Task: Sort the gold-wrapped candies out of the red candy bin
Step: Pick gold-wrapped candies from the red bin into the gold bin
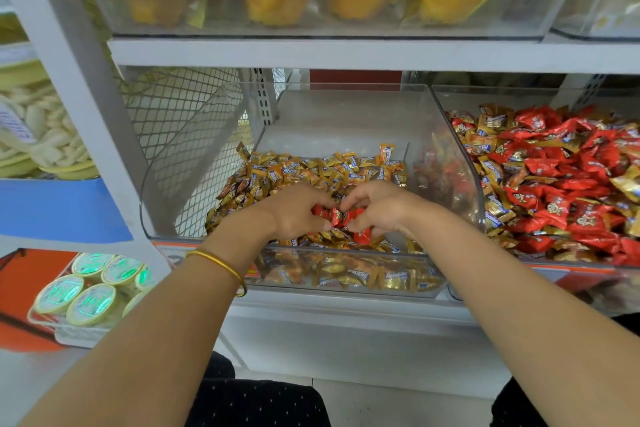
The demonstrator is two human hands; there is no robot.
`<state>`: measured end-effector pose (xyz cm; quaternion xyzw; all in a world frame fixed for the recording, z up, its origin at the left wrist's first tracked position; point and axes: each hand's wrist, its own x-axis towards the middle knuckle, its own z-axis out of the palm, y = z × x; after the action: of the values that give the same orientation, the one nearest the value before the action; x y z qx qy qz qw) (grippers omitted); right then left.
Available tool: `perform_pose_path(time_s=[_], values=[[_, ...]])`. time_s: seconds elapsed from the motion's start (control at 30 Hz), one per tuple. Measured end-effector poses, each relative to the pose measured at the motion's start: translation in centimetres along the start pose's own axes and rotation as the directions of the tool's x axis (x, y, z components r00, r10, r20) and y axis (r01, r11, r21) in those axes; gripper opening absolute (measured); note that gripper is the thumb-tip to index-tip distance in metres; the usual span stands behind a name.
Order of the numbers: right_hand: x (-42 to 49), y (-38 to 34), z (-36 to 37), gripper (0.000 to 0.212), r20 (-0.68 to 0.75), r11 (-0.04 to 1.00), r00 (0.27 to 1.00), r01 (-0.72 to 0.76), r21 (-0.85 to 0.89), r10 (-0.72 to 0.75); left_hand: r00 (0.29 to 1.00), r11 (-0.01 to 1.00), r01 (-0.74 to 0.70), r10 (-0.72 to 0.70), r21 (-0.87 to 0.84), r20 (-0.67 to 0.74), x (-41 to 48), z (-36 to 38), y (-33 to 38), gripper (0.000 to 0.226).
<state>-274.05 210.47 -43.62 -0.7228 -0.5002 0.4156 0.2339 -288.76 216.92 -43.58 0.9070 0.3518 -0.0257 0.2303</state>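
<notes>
Both hands sit close together low in the clear middle bin [346,104]. The left hand [298,210] and the right hand [377,208] curl their fingers in toward each other round a small bunch of red candies [341,217], which are pinched between the two sets of fingertips. A thin gold bangle [221,263] rings the left wrist. Around and under the hands lies a bed of gold candies [311,166], heaped toward the front of the bin.

At three o'clock from the hands, just past the shared clear wall, stands the red candy bin [519,95]. It is piled with red wrappers, and many stray gold-wrapped candies [491,168] are still mixed in, thickest along its left edge.

The step in hand looks like tidying the gold side, gathering reds that ended up there. The main sorting seems far from finished.

The next move probably calls for lifting the bunch clear without dropping any and carrying it toward three o'clock over the dividing wall. After letting go there, the fingers would need to pick out single gold pieces from the red heap.
</notes>
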Motion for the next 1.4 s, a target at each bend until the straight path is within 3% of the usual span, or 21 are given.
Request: perform_pose_path(time_s=[0.17,0.3,0.43,0.6,0.8,1.0,1.1,1.2,1.4], values=[[0.2,0.1,0.1,0.014,-0.066,0.990,0.996,0.053,-0.130,-0.062,0.997,0.997,-0.004,0.011,0.080,-0.081,0.5,0.4,0.5,0.028],[0.2,0.3,-0.2,0.021,-0.157,0.991,0.983,0.112,0.067,-0.101,0.986,1.000,-0.017,0.016,-0.002,-0.166,0.3,-0.1,0.2,0.013],[-0.6,-0.1,-0.7,0.011,-0.309,0.951,0.942,0.209,0.227,-0.133,0.944,0.924,-0.009,-0.118,-0.383,-0.307,-0.7,-1.4,-0.2,0.021],[-3.7,-1.5,-1.4,0.012,-0.386,0.833,0.895,0.380,0.402,-0.222,0.934,0.696,-0.015,-0.247,-0.718,-0.259,-1.9,-2.9,1.3,0.024],[-10.2,-0.5,-5.1,0.010,-0.449,0.797,0.836,0.489,0.353,-0.315,0.982,0.520,-0.098,-0.087,-0.848,-0.167,-2.8,-3.7,7.4,0.019],[-15.1,4.6,-11.4,0.017,-0.577,0.801,0.796,0.460,0.383,-0.181,0.980,0.429,-0.197,0.083,-0.882,-0.179,-1.7,-2.2,15.2,0.006],[-16.6,7.8,-14.0,0.016,-0.598,0.809,0.795,0.415,0.416,-0.100,0.980,0.447,-0.196,0.132,-0.873,-0.152,-0.2,-1.2,19.0,0.005],[-17.4,10.4,-16.2,0.023,-0.641,0.798,0.766,0.415,0.437,-0.047,0.979,0.528,-0.197,0.145,-0.826,-0.141,1.9,-0.7,21.9,0.011],[-15.9,12.6,-19.1,0.025,-0.690,0.912,0.723,0.309,0.270,-0.040,0.968,0.828,-0.210,0.104,-0.520,-0.226,6.3,0.6,24.3,0.035]])
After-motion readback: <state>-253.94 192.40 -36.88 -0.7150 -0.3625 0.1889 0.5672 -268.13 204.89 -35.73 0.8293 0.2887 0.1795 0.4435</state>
